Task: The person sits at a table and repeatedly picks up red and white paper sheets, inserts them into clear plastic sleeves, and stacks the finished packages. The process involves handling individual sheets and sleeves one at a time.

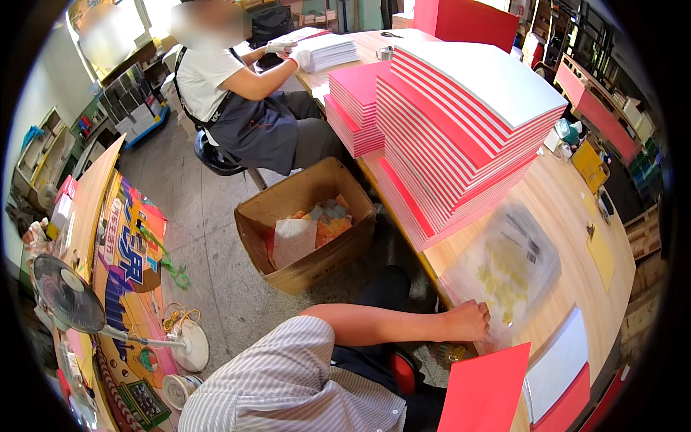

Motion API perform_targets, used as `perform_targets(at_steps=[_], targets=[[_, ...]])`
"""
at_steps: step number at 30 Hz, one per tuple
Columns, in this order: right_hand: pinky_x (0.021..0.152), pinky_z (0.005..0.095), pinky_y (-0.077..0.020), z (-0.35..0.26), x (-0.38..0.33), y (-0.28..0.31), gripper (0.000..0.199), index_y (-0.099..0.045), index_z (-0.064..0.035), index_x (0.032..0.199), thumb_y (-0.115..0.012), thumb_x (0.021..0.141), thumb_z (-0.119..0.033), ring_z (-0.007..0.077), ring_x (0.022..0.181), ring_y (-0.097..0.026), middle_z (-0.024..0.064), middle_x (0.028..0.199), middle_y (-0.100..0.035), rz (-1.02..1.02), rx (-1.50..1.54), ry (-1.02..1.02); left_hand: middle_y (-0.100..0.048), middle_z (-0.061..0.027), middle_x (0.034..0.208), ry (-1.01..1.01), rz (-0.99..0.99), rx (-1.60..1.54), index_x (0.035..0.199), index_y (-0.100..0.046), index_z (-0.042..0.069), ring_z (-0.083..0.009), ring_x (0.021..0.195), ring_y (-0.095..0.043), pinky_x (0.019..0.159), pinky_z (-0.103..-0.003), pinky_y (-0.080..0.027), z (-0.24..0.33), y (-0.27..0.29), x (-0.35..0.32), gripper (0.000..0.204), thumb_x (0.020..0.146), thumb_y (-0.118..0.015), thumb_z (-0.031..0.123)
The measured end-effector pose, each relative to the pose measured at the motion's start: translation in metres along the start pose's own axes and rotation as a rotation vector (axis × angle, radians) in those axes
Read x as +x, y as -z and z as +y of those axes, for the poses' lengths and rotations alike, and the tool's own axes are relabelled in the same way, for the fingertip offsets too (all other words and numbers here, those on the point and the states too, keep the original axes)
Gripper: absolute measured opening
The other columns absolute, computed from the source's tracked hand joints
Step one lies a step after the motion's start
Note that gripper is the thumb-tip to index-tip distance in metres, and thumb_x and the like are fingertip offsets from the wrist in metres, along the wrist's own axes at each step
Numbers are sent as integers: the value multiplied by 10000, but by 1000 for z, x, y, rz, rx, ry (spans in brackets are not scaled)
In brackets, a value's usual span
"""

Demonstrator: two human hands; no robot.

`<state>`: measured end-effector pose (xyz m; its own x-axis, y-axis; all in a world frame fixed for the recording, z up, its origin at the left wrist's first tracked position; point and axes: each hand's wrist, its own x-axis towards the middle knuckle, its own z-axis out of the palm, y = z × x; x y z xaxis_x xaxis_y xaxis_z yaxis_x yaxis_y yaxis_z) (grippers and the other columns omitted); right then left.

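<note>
My left hand (466,322) reaches across to the near edge of the worktable, its fingers curled closed. It rests against the near end of a clear plastic bag (536,270) that lies flat on the table. Small yellow-green pieces (504,277) show through the plastic. Whatever the fingers pinch, if anything, is too small or hidden to make out. Just nearer to me stands a flat red board (484,389), tilted up at the lower edge of the picture. My right hand is out of the picture.
Beyond the bag rises a tall stack of red-and-white boards (461,137), with a lower pink stack (360,90) beside it. White and red sheets (558,367) lie at the right. A cardboard box (309,270) of scraps stands on the floor. Left, a co-worker (237,101) in gloves handles papers.
</note>
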<state>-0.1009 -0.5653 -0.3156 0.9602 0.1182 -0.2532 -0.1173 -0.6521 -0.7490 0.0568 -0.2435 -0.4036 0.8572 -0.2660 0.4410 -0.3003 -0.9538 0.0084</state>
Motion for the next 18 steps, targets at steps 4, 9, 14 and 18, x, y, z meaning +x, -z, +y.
perform_targets(at_steps=[4,9,14,18], targets=[[1058,482,-352,1,13,-11,763,-374,32,1436,-410,921,-530,372,1286,-415,245,1411,-397,6,151,-24,-640,-94,860,-27,-27,-51,793,-686,32,-261,902,-589,601,-328,-487,-6,11,-1,174,765,-609,186],[1004,472,-419,5,31,-24,667,-402,16,1415,-480,918,-421,350,1227,-484,220,1364,-460,15,461,-93,-648,-103,881,-25,-84,-136,792,-691,45,-265,950,-608,639,-345,-519,-16,12,-1,152,777,-608,172],[950,462,-487,34,42,-20,585,-430,0,1395,-550,915,-311,328,1167,-553,195,1318,-524,77,934,-192,-689,-91,855,-20,-75,-182,736,-718,91,-275,920,-658,663,-377,-549,-12,21,13,104,723,-643,163],[907,454,-541,79,47,-12,534,-452,-12,1378,-606,913,-224,310,1120,-608,175,1281,-574,72,1315,-288,-680,-173,846,100,-252,-192,751,-702,46,-322,863,-674,675,-446,-560,-30,29,10,119,733,-621,130]])
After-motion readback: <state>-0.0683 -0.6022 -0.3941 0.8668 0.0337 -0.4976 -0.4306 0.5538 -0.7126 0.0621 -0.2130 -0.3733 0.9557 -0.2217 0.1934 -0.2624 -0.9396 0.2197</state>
